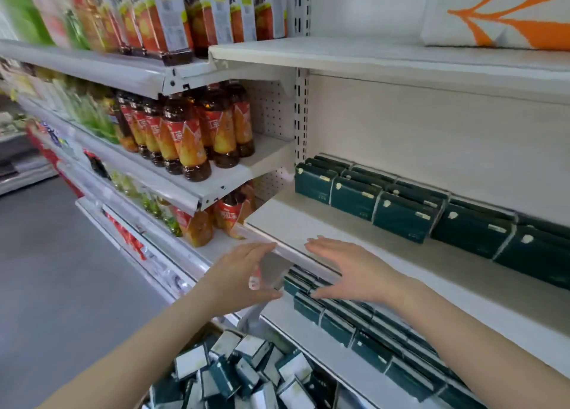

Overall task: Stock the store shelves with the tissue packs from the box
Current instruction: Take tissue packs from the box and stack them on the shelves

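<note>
Tissue packs (401,214): rows at back of middle shelf (339,223) and on lower shelf (303,336), loose heap in box (212,327).
Risk: forearm dropping toward box may knock lower-shelf row off front edge.
Left hand (243,273), right hand (345,266) at middle shelf's front edge, fingers straight, empty; heap lies below wrists.

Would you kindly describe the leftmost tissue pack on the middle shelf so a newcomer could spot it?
Look at the white shelving bay right of the bottled tea. Its middle shelf carries a row of dark green tissue packs. The one meant is the front pack at the row's left end, beside the slotted upright.
</note>
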{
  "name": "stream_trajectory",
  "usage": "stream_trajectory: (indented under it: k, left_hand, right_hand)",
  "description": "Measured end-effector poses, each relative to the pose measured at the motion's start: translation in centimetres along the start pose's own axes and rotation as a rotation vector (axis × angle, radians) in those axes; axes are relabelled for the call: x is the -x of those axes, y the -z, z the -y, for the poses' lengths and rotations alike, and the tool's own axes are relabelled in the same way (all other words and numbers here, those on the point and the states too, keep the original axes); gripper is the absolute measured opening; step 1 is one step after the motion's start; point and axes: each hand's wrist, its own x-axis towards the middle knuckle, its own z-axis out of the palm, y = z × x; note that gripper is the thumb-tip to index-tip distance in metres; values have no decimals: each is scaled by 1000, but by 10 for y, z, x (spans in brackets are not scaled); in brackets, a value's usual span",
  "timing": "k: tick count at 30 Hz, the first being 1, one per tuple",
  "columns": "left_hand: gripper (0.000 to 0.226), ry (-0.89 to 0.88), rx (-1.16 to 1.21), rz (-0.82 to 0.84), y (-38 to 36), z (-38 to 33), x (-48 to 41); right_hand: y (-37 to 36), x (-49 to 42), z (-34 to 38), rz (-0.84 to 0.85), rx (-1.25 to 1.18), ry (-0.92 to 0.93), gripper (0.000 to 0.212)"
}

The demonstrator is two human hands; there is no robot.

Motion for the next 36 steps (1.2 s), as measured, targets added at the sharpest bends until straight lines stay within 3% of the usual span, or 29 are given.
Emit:
stream_trajectory:
  k: [7, 11, 17, 25, 31, 36]
  left_hand:
    - [98, 211, -8, -17, -3, 51, 86]
    - [99, 340, 44, -14, -20, 77, 117]
    - [99, 543, 158, 119, -84, 107, 168]
    - [103, 791, 350, 265, -197, 138, 221]
    - [100, 945, 479, 384, -305, 161, 250]
    - [99, 995, 594, 512, -394, 155, 265]
  right_hand:
    - [-40, -40, 61, 99, 40, 210, 97]
    - [-72, -50, 82, 177, -38, 210, 91]
    - [-150, -49, 91, 438, -80, 111, 98]
    - [-257, -49, 88, 702, -142, -74, 97]
    - [-380, -33, 78, 819, -333, -338, 94]
    - [-480, 6, 51, 949, -388, -639, 79]
